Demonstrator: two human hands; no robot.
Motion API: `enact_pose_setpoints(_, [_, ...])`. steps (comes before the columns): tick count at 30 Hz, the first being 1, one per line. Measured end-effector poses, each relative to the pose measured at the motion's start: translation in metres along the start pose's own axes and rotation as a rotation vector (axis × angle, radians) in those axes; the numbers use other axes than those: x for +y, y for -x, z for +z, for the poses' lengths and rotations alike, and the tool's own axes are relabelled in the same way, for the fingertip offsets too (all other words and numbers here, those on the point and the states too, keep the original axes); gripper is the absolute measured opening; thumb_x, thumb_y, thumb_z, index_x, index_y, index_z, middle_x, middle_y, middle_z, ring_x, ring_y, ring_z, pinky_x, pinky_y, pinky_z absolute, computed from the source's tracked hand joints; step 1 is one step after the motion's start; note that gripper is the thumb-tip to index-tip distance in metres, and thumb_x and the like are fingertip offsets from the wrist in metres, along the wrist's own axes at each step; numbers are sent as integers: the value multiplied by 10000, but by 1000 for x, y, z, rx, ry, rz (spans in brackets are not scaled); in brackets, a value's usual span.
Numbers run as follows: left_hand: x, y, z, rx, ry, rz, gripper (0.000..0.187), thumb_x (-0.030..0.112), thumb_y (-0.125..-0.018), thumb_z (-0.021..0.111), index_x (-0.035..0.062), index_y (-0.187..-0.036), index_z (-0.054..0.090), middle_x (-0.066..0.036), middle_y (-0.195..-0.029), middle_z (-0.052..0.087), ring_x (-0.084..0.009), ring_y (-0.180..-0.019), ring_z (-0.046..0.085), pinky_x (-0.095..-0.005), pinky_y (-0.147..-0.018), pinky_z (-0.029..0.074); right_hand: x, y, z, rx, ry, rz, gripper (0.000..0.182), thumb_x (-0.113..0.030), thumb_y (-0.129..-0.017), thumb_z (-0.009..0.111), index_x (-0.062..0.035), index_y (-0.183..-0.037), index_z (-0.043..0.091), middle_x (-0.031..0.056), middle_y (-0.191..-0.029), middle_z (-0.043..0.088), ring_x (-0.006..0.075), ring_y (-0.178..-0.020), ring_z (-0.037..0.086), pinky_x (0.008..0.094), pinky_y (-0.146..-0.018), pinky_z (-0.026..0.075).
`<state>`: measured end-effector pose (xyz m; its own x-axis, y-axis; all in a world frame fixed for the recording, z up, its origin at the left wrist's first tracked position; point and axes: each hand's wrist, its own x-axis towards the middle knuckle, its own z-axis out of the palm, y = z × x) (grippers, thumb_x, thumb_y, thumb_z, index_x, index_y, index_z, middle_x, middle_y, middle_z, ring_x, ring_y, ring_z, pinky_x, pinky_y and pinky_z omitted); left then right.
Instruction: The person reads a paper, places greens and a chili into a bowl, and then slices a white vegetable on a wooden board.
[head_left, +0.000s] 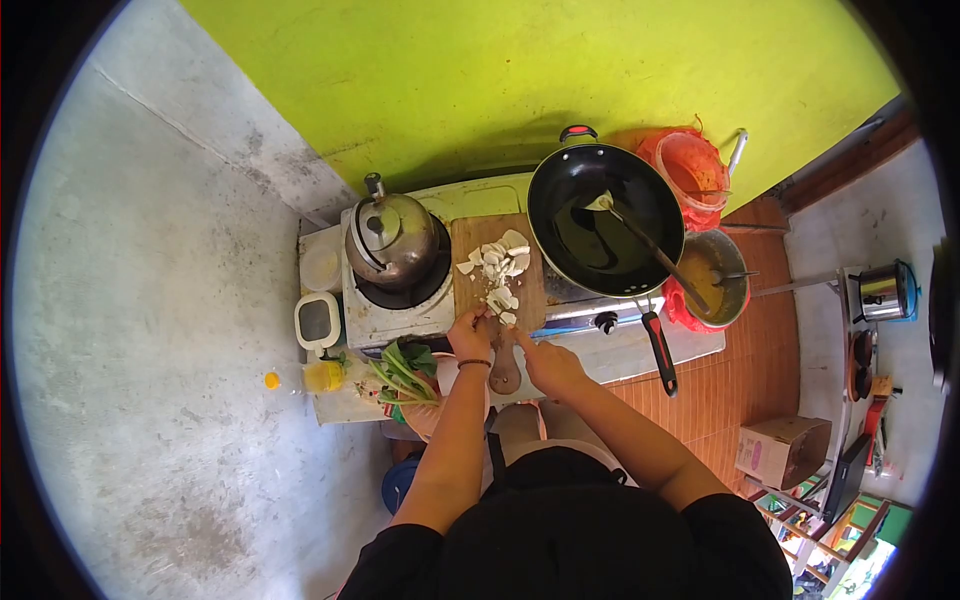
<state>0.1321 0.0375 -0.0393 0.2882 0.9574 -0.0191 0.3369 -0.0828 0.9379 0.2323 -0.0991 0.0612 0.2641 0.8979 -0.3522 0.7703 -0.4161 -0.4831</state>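
A wooden cutting board (470, 235) with a handle toward me lies on the stove top, bearing a pile of white chopped pieces (505, 255) whose kind I cannot make out. Nearer to me on the board are a few more white pieces (502, 300). My left hand (468, 335) is closed at the board's near left, fingertips beside these pieces. My right hand (553, 368) is closed at the near right, index finger stretched toward them. What either hand grips is too small or hidden to name.
A metal kettle (395, 240) sits on the left burner. A black wok (560, 215) with a spatula (645, 238) stands to the right, its handle toward me. Beyond it are a pot of yellowish mixture (705, 290) and a red tub (690, 165). Leafy greens (400, 372) lie front left.
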Motion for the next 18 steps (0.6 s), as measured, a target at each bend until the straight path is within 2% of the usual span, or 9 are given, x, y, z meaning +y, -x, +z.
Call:
enact_pose_setpoints(7, [10, 0, -4, -24, 41, -12, 158, -17, -823, 616, -1, -942, 719, -177, -875, 710, -234, -764, 699, -301, -693, 528, -10, -2, -2, -29, 14, 66, 577, -112, -888, 440, -234, -1445, 350, 220, -933, 640, 391, -844, 659, 494, -724, 527])
enact_pose_setpoints(10, [15, 1, -5, -28, -11, 32, 153, -4, -827, 634, 0, -953, 720, -174, -870, 708, -239, -754, 693, -310, -686, 524, 0, -10, 11, 16, 9, 31, 629, -110, -882, 506, -230, -1467, 308, 211, -870, 654, 389, -796, 657, 495, -673, 521])
enact_pose_setpoints(16, [11, 0, -3, -31, -59, 30, 144, 33, -825, 685, -1, -960, 719, -168, -863, 700, -258, -756, 682, -319, -701, 518, 14, -25, 20, -75, 5, 30, 639, -104, -882, 491, -247, -1471, 288, 219, -888, 649, 381, -797, 661, 492, -668, 526])
enact_pose_setpoints(18, [10, 1, -1, 3, -63, 20, 145, 39, -825, 690, -2, -961, 719, -170, -866, 700, -264, -754, 681, -319, -702, 519, 15, -23, 20, -50, 97, 6, 629, -97, -879, 493, -239, -1460, 298, 217, -915, 643, 383, -793, 660, 488, -664, 529])
